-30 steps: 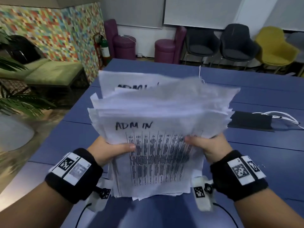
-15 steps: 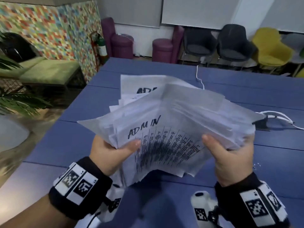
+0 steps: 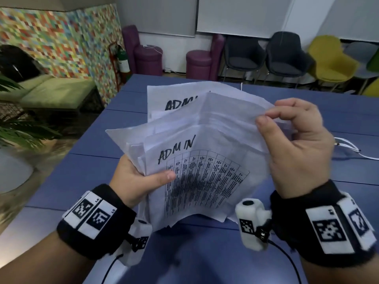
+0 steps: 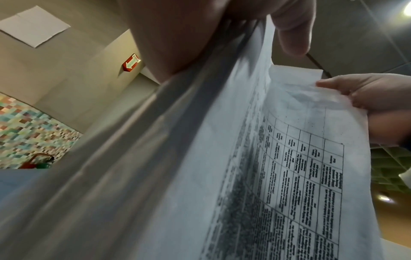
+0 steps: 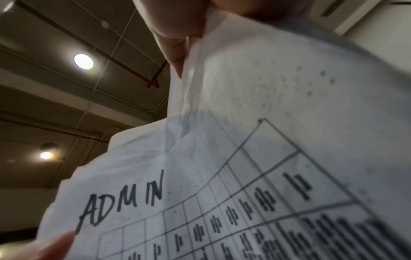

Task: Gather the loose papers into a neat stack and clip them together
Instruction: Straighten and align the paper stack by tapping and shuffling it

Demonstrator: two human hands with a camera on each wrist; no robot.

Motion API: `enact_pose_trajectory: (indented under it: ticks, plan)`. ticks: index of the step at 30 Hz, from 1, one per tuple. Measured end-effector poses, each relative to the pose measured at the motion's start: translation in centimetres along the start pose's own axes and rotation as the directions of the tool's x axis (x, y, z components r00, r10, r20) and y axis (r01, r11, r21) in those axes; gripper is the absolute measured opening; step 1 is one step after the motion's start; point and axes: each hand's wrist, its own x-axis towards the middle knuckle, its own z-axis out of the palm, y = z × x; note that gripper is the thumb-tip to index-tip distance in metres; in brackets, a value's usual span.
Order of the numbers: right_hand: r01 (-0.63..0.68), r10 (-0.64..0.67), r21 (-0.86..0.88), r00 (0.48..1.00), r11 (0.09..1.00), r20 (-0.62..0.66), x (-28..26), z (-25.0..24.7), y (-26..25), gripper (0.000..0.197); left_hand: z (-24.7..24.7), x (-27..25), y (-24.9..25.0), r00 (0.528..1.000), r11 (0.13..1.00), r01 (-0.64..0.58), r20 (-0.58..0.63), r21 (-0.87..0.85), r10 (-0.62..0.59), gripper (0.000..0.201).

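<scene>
A thick, uneven bundle of white papers [image 3: 207,160] is held up above the blue table [image 3: 82,173]. The top sheet reads "ADMIN" over a printed grid. My left hand [image 3: 141,181] grips the bundle's left edge, thumb on the front sheet. My right hand [image 3: 295,140] pinches the upper right corner of the sheets between thumb and fingers. The left wrist view shows the papers [image 4: 278,176] edge-on with my right hand [image 4: 367,95] at their far corner. In the right wrist view the front sheet [image 5: 244,158] fills the frame under my right fingers [image 5: 175,35]. No clip is in view.
White cables [image 3: 348,148] lie on the table at the right, behind my right hand. Beyond the table's far edge stand purple stools [image 3: 199,64], dark chairs [image 3: 287,56] and a yellow chair [image 3: 332,60]. A green sofa [image 3: 51,93] and a plant are at the left.
The right hand has slid from the bundle's lower right edge up to its top right corner. The bundle has tilted, its left side dropping. The dark object on the table is now hidden.
</scene>
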Motion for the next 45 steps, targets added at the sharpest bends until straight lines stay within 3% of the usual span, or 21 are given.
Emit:
enact_pose_trajectory:
  ticks: [4,7,10,13,16,18,19,21,23,25,27,30,32,34,35,36,38,39,42,43,45]
  plan:
    - [-0.119,0.226,0.401,0.946,0.908,-0.231,0.0,0.0,0.8,0.035,-0.5,0.5,-0.8,0.998,1.0,0.024,-0.053,-0.003,-0.024,0.071]
    - [-0.114,0.217,0.378,0.946,0.919,-0.243,-0.2,-0.3,1.7,0.035,-0.9,0.8,-1.7,0.988,0.999,0.052,-0.147,0.016,-0.049,0.068]
    - [-0.202,0.222,0.331,0.975,0.922,-0.025,-0.6,-0.8,3.3,0.018,-1.2,1.1,-2.1,0.979,0.996,0.074,-0.194,0.046,-0.064,0.048]
    - [-0.287,0.179,0.343,0.933,0.894,0.312,-1.2,-2.1,5.4,0.066,-1.4,1.5,-2.1,0.975,0.994,0.085,-0.213,0.065,-0.07,0.041]
    - [-0.386,0.223,0.275,0.85,0.88,0.478,-2.2,-2.5,6.8,0.114,-1.7,1.8,-1.9,0.978,0.989,0.085,-0.199,0.119,-0.06,0.03]
    - [-0.507,0.326,0.254,0.79,0.823,0.519,-2.7,-2.1,6.6,0.125,-1.9,1.9,-1.7,0.986,0.987,0.076,-0.155,0.139,-0.054,0.033]
    - [-0.533,0.357,0.258,0.785,0.806,0.505,-2.8,-1.7,6.3,0.119,-2.0,2.0,-1.5,0.991,0.986,0.076,-0.123,0.146,-0.058,0.041]
    - [-0.519,0.386,0.306,0.83,0.798,0.402,-3.0,-0.9,6.2,0.089,-1.8,2.2,-1.4,0.993,0.981,0.089,-0.089,0.173,-0.074,0.047]
    - [-0.494,0.399,0.383,0.865,0.78,0.304,-3.1,-0.1,5.9,0.054,-1.4,2.3,-1.7,0.992,0.968,0.093,-0.108,0.233,-0.069,0.034]
    - [-0.455,0.368,0.445,0.889,0.772,0.272,-3.4,0.0,5.3,0.032,-0.8,2.2,-1.7,0.987,0.958,0.079,-0.159,0.274,-0.036,0.026]
    - [-0.451,0.349,0.496,0.891,0.742,0.289,-3.6,-0.5,4.4,0.035,-0.2,1.7,-1.6,0.982,0.956,0.047,-0.188,0.29,0.009,0.031]
    - [-0.43,0.301,0.421,0.892,0.799,0.338,-3.9,-1.8,4.1,0.04,0.6,0.7,-1.5,0.977,0.965,0.044,-0.212,0.257,0.012,0.032]
    - [-0.514,0.36,0.287,0.817,0.808,0.451,-4.5,-2.9,5.0,0.042,0.7,0.4,-2.0,0.976,0.972,0.076,-0.218,0.223,-0.026,0.03]
    - [-0.641,0.5,0.132,0.696,0.756,0.516,-4.7,-3.5,5.6,0.084,0.7,0.5,-2.5,0.973,0.971,0.121,-0.22,0.206,-0.074,0.027]
    - [-0.715,0.579,0.112,0.639,0.69,0.507,-4.4,-3.5,5.7,0.092,0.6,0.6,-2.8,0.97,0.972,0.139,-0.224,0.189,-0.095,0.027]
    - [-0.785,0.636,0.166,0.59,0.597,0.498,-4.3,-4.0,6.6,0.078,0.6,0.7,-2.9,0.968,0.973,0.152,-0.225,0.173,-0.111,0.027]
    - [-0.792,0.623,0.188,0.582,0.581,0.523,-5.0,-5.6,6.5,0.048,0.4,0.8,-3.1,0.966,0.972,0.165,-0.226,0.169,-0.124,0.025]
    - [-0.78,0.574,0.166,0.569,0.603,0.589,-5.1,-6.7,6.8,0.055,0.3,0.8,-3.1,0.966,0.97,0.167,-0.227,0.176,-0.125,0.023]
    - [-0.626,0.507,-0.116,0.494,0.772,0.706,-5.9,-6.6,7.0,0.122,0.4,0.8,-2.9,0.968,0.971,0.171,-0.212,0.168,-0.134,0.021]
    - [-0.606,0.505,-0.127,0.508,0.785,0.698,-6.3,-6.4,6.8,0.121,0.4,0.8,-2.9,0.971,0.972,0.174,-0.192,0.159,-0.142,0.023]
    - [-0.611,0.512,0.002,0.665,0.791,0.544,-6.8,-5.0,6.4,0.081,0.2,0.5,-3.0,0.977,0.975,0.178,-0.139,0.131,-0.16,0.03]
